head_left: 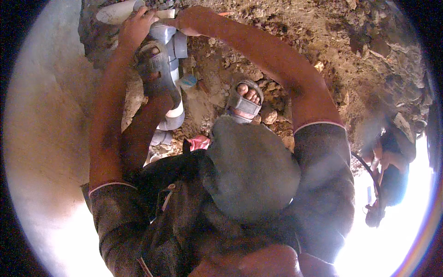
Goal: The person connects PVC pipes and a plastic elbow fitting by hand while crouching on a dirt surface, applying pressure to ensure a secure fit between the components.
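My left hand [137, 28] is closed at the near end of a white plastic pipe [115, 13], fingers bent over its rim. Beside it my right hand [191, 21] is closed, its fingertips hidden; a short pale piece [165, 14] shows at its fingers. Right below both hands is a grey pipe fitting [162, 33] with a side branch [180, 45]. From it a pale pipe [175, 74] runs toward me, ending in a grey elbow [173, 121]. My left sandalled foot [156, 69] stands against this pipe, partly covering it.
A small round tin with a blue top [188, 81] stands on the dirt [207, 60]. My right sandalled foot [247, 98] is among loose stones [269, 116]. A pale wall [50, 120] rises on the left. Something red [198, 142] lies near my knee. Another person [392, 161] is at right.
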A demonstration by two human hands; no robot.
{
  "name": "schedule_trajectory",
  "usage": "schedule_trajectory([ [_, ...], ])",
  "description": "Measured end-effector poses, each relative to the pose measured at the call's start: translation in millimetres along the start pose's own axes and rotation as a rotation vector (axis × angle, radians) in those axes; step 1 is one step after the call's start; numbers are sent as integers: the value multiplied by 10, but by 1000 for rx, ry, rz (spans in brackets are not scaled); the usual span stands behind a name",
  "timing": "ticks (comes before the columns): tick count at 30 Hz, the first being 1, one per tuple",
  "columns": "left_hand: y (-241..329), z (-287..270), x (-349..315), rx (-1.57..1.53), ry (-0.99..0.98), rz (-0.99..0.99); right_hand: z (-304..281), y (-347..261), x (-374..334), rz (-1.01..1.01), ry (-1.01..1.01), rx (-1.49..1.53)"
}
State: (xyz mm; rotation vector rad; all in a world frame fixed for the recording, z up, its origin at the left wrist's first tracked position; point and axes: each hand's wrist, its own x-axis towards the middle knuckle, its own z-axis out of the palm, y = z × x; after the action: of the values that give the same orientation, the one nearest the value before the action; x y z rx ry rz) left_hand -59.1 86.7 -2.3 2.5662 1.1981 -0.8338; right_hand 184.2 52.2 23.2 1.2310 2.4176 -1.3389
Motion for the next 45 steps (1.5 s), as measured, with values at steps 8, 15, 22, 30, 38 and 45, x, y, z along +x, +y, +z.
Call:
schedule_trajectory([
  [8, -216, 297, -1, -10, 248, 168, 362, -163, 351, -13, 160, -61],
  [15, 212, -240, -106, -7, 514, 71, 574, -73, 338, -51, 189, 106],
  [22, -95, 227, 23, 175, 66, 118, 449, -217, 149, -75, 302, -80],
  [30, 146, -206, -15, 23, 127, 107, 540, -70, 78, -95, 403, -190],
  [38, -20, 141, -68, -31, 206, 181, 442, -197, 122, 29, 209, -71],
  [45, -34, -56, -107, -40, 173, 39, 352, -91, -20, -165, 273, -151],
])
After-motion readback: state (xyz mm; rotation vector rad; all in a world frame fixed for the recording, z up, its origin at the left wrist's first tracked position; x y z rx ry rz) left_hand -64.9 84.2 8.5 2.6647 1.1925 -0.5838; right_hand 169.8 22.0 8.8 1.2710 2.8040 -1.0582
